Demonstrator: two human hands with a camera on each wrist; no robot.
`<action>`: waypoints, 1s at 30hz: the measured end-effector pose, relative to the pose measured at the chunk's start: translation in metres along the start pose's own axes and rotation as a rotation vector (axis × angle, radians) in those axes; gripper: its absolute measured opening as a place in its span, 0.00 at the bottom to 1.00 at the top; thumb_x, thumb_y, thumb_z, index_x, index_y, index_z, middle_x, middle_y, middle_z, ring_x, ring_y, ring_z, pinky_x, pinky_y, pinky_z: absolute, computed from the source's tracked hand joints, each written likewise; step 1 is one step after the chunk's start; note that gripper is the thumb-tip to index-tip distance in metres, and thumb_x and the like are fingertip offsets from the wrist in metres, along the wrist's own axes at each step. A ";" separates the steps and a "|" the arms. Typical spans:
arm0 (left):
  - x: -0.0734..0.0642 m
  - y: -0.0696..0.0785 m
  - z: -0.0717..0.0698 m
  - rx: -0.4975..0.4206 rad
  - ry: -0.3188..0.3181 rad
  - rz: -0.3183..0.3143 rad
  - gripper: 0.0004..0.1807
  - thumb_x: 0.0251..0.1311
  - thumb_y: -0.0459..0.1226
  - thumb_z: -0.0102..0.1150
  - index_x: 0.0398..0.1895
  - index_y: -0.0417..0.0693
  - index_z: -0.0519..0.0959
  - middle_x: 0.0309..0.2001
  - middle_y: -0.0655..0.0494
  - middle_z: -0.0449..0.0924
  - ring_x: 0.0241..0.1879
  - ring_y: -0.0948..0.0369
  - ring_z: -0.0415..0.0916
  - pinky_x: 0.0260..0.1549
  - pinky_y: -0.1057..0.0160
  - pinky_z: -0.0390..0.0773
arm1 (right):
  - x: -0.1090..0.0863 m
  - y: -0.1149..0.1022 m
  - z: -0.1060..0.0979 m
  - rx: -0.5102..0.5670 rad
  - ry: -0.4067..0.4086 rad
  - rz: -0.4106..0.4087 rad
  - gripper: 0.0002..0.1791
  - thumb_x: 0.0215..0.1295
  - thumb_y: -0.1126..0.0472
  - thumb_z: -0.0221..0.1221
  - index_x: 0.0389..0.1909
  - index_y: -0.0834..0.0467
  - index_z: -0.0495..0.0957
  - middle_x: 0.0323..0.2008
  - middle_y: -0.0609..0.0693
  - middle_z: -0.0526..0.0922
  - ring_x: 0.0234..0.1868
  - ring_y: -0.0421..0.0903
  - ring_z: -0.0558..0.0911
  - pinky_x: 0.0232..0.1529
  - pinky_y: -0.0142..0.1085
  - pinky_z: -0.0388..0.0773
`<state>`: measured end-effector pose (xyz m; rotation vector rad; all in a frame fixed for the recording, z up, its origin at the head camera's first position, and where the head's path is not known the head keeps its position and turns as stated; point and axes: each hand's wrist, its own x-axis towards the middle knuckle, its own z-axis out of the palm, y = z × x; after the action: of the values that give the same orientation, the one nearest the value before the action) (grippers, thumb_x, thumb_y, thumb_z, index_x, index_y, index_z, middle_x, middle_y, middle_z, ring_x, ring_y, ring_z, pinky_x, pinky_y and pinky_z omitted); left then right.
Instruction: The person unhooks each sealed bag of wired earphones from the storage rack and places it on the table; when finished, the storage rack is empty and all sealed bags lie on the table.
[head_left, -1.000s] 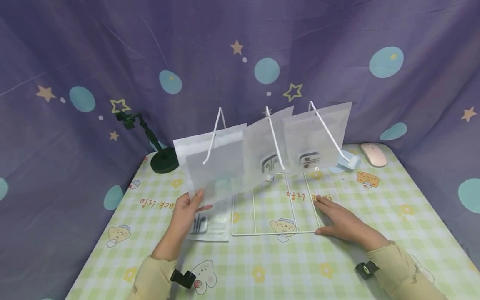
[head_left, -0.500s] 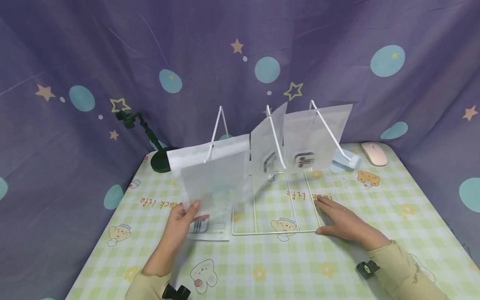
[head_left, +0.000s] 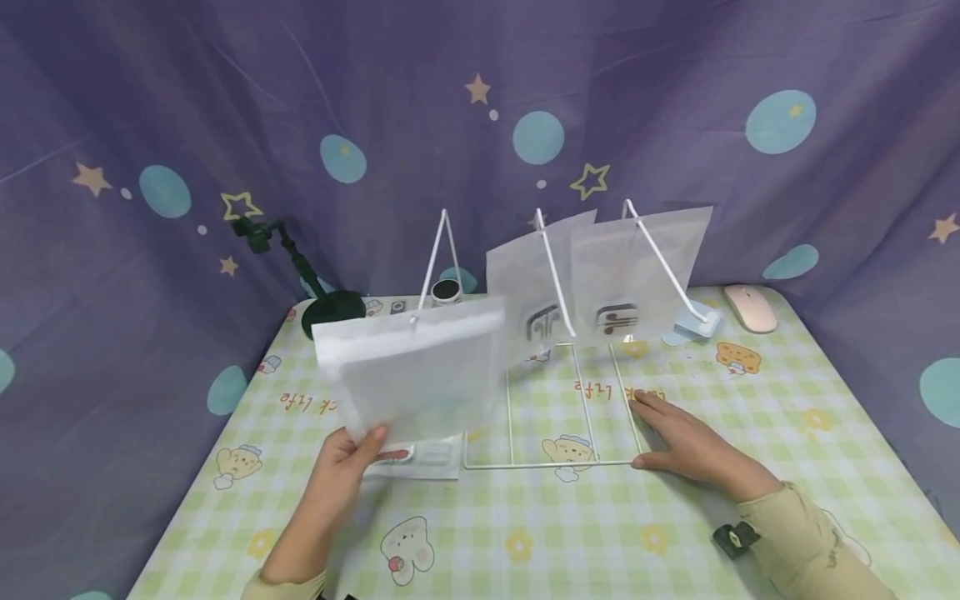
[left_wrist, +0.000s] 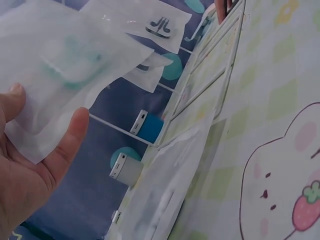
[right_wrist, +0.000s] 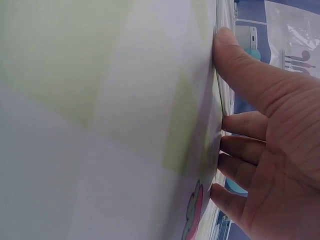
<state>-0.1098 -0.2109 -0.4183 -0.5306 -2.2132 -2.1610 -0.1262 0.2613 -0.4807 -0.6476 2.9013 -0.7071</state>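
My left hand (head_left: 341,475) pinches the lower edge of a translucent white pouch (head_left: 412,375); in the left wrist view a greenish shape shows through the pouch (left_wrist: 75,60). Its top edge is by the tip of the left prong (head_left: 432,258) of a white wire rack (head_left: 547,466); whether it still hangs there I cannot tell. Two similar pouches, a middle one (head_left: 517,283) and a right one (head_left: 652,275), hang on the other prongs with earphones visible inside. My right hand (head_left: 682,437) rests with fairly straight fingers at the rack base's right side.
Another pouch (head_left: 442,472) lies flat left of the rack base, partly covered by my left hand. Behind stand a black stand (head_left: 330,308) and a white, dark-topped round object (head_left: 447,291). A pink mouse (head_left: 750,309) and a light blue item (head_left: 693,323) lie at the back right.
My left hand has drawn the left pouch toward me, down and left along the prong to its tip. The middle pouch has swung. My right hand stays put.
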 end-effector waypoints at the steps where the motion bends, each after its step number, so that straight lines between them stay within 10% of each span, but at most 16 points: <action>1: -0.001 0.001 -0.001 0.000 -0.008 0.004 0.16 0.73 0.28 0.44 0.51 0.50 0.81 0.50 0.63 0.82 0.42 0.60 0.84 0.42 0.59 0.82 | 0.000 0.000 0.000 -0.001 -0.001 -0.001 0.49 0.53 0.44 0.70 0.68 0.69 0.64 0.70 0.67 0.60 0.69 0.67 0.61 0.63 0.59 0.63; 13: -0.012 0.016 -0.023 -0.068 -0.044 0.108 0.18 0.74 0.26 0.38 0.58 0.43 0.77 0.55 0.58 0.81 0.52 0.58 0.80 0.42 0.54 0.82 | 0.000 0.001 -0.001 0.000 -0.007 0.000 0.49 0.54 0.43 0.69 0.69 0.68 0.63 0.70 0.67 0.59 0.69 0.67 0.60 0.63 0.59 0.63; 30: -0.022 0.031 -0.119 -0.420 0.086 0.159 0.21 0.75 0.26 0.32 0.61 0.35 0.74 0.52 0.47 0.82 0.48 0.55 0.82 0.38 0.58 0.84 | 0.000 0.004 0.001 0.008 -0.005 -0.007 0.50 0.54 0.42 0.69 0.69 0.68 0.63 0.71 0.67 0.59 0.69 0.67 0.60 0.63 0.59 0.63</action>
<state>-0.1089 -0.3319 -0.3872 -0.5825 -1.6132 -2.5100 -0.1270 0.2640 -0.4832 -0.6584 2.8913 -0.7172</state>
